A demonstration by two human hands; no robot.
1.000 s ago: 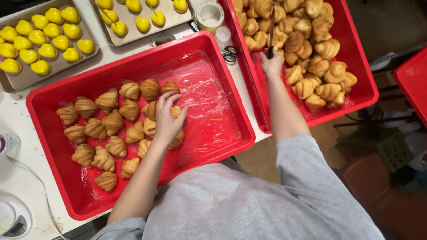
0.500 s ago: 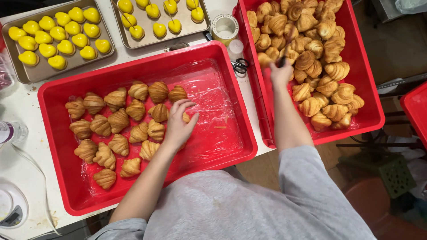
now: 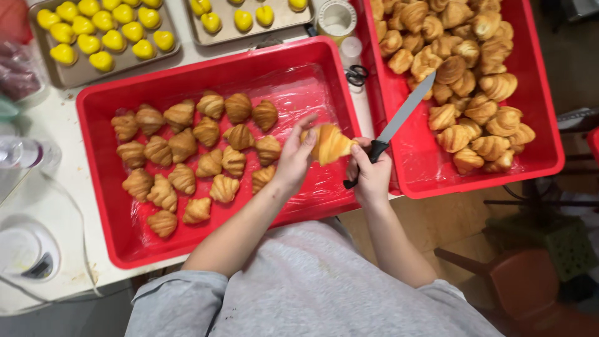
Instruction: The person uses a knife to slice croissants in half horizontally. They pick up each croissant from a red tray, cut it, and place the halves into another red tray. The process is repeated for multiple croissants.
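Note:
My left hand (image 3: 293, 159) holds a golden croissant (image 3: 329, 143) above the right part of the left red tray (image 3: 100, 106). My right hand (image 3: 371, 175) touches the same croissant with its thumb and grips a black-handled knife (image 3: 399, 118), whose grey blade points up and right over the right red tray (image 3: 549, 156). Several croissants (image 3: 193, 156) lie in rows in the left tray on clear plastic film. A loose heap of croissants (image 3: 462, 75) fills the right tray.
Two metal baking sheets (image 3: 75, 72) with yellow pastries (image 3: 103, 31) sit at the back. A white tape roll (image 3: 336, 17) and black scissors (image 3: 357, 75) lie between the trays. A clear bottle (image 3: 25, 153) and a white scale (image 3: 28, 249) stand at the left. A red stool (image 3: 536, 287) stands below right.
My right hand came back from the croissant heap with the knife toward the middle. My left hand lifted from the rows and now holds a croissant between both hands.

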